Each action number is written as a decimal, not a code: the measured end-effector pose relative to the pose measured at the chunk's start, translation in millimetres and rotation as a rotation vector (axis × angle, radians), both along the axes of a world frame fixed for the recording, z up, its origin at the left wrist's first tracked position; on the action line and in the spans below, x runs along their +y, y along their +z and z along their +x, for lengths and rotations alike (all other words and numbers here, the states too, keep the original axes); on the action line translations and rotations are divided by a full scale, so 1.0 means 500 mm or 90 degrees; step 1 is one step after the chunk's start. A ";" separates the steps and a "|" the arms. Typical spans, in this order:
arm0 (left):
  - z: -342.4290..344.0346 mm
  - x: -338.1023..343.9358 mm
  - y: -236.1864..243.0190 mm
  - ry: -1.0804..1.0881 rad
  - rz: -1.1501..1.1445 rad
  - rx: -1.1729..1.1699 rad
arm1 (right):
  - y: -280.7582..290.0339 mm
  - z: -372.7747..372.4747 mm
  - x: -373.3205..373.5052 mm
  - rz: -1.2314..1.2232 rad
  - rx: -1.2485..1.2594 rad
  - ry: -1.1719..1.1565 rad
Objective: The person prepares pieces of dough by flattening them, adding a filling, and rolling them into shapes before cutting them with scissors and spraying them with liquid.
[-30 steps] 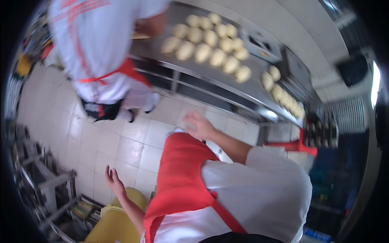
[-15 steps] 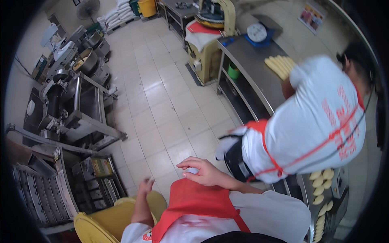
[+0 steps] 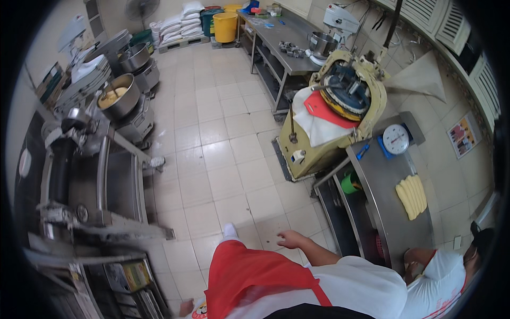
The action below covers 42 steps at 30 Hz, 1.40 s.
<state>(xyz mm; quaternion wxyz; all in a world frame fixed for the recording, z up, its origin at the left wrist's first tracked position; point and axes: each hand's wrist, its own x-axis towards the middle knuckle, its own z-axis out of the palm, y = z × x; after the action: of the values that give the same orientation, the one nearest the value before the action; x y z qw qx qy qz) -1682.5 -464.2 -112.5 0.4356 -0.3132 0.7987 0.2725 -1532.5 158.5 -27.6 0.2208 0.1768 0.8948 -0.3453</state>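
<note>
1. Fingers of the right hand (image 3: pixel 289 239) hang loose and spread, gripping nothing, above the pale tiled floor (image 3: pixel 212 159).
2. The left hand (image 3: pixel 186 307) barely shows at the lower edge beside the red apron (image 3: pixel 249 276); whether it is open or closed cannot be told.
3. A white shoe (image 3: pixel 230 232) stands on the floor just left of the right hand.
4. To the right, a steel tabletop (image 3: pixel 382 181) carries a row of pale yellow dough pieces (image 3: pixel 411 196) and a round-dial scale (image 3: pixel 396 139) (well apart from the hand).
5. Another person in a white shirt (image 3: pixel 441 282) leans at that tabletop's near end.
6. A cream-yellow dough machine (image 3: pixel 329 122) stands beyond it.
</note>
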 end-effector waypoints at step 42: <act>-3.040 2.562 0.171 -0.425 0.310 0.339 | -0.044 -2.060 1.713 -0.209 -0.183 -0.561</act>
<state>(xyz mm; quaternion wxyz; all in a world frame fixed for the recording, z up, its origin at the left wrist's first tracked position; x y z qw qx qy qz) -3202.5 817.1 -26.9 0.3408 0.1517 0.8520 0.3672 -2562.8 1014.9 -49.6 0.2001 0.5472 0.6290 -0.5146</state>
